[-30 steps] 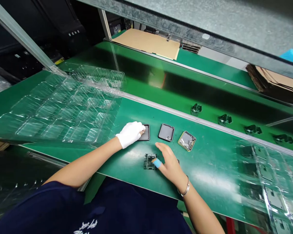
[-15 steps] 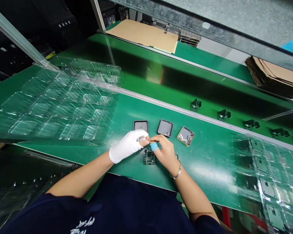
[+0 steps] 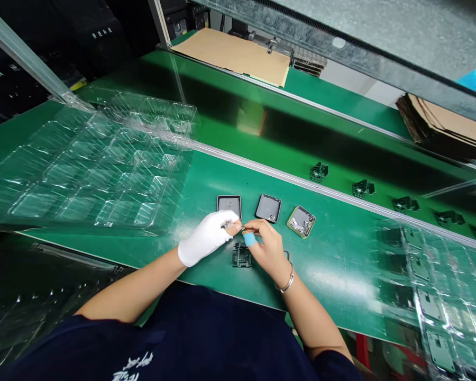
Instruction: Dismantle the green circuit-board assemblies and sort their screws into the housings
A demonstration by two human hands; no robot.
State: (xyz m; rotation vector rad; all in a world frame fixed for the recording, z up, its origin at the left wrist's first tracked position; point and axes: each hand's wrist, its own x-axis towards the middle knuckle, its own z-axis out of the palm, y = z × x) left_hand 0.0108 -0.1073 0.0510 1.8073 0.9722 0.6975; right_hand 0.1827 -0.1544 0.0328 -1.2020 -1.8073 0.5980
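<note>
My left hand, in a white glove with bare fingertips, pinches toward my right hand, whose thumb wears a blue wrap. Between their fingertips is a small brassy metal part, too tiny to name; both hands are closed on it. Just below them a dark green frame-like assembly lies on the green bench, partly covered by my right hand. Beyond the hands are two dark shallow trays, a left one and a middle one. A third tray, yellow-edged, holds several small metal pieces.
Clear plastic blister trays spread over the left of the bench. Another blister tray at right holds flat green parts. Several dark green assemblies line the far side behind a metal rail. Cardboard sheets are stacked at upper right.
Both hands stay nearly in place, with the fingertips still meeting at the small metal part. The view has shifted very slightly.
</note>
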